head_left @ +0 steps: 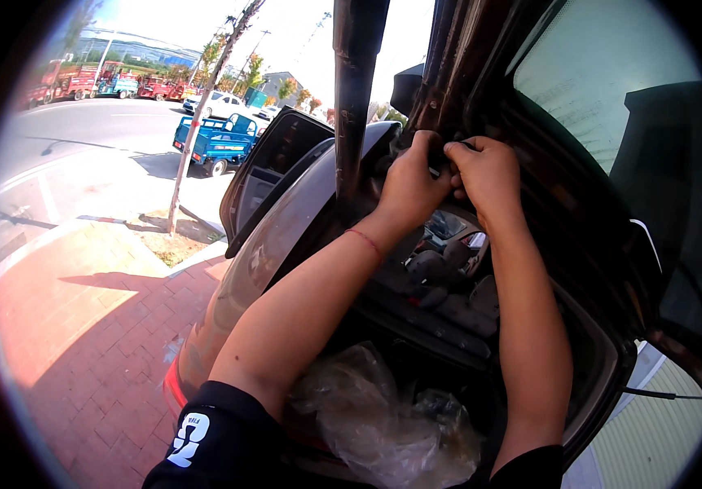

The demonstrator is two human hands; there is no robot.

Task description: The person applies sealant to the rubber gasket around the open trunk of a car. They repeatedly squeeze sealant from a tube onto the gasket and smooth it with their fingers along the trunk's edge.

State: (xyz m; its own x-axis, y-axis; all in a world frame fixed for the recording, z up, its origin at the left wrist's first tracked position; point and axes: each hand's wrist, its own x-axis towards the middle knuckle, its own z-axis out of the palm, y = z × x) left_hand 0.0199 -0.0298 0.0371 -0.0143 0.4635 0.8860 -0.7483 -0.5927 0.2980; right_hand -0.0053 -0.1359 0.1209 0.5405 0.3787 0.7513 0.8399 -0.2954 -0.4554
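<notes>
Both arms reach up to the top of the rear opening of a car, where the raised tailgate [563, 187] meets the roof. My left hand [416, 181] is closed, its fingers curled at the dark edge below the tailgate. Close beside it, my right hand [488, 175] is closed too, thumb and forefinger pinched together. Something small and dark shows between the two hands, but shadow and fingers hide what it is. A dark strut [355, 98] stands left of my left hand.
Crumpled clear plastic sheeting [383, 416] lies in the boot below my arms, with seats [440, 273] beyond. An open car door [273, 155] juts out at the left. Outside are a tree trunk [184, 175], brick paving [106, 367] and a blue cargo tricycle [220, 140].
</notes>
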